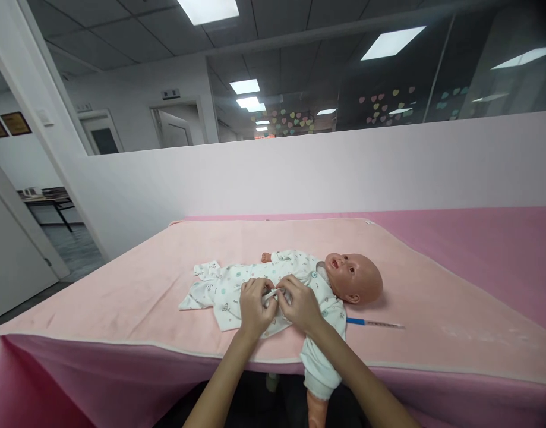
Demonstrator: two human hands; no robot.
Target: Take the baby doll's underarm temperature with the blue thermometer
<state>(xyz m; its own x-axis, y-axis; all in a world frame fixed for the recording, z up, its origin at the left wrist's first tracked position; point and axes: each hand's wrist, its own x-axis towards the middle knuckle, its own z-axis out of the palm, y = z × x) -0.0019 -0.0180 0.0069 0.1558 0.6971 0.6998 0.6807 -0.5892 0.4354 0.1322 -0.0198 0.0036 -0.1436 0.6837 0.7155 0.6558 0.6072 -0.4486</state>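
A baby doll point(359, 278) lies on its back, head to the right, dressed in white printed baby clothes point(237, 285). Both of my hands meet over its belly. My left hand point(256, 304) is closed in a pinch on a white cloth tie point(271, 293) of the clothes. From the right, my right hand point(299, 302) also pinches the tie, fingertips close to those of the left. Exactly how the tie runs between the fingers is hidden. The doll's near arm point(319, 371) hangs over the table's front edge, beside my right forearm.
A peach blanket point(134, 279) with pale trim covers the table over a pink cloth point(499, 255). A slim stick with a blue end point(373, 323) lies near the doll's shoulder. Behind the table runs a white half wall point(344, 172) with glass above. A doorway stands at left.
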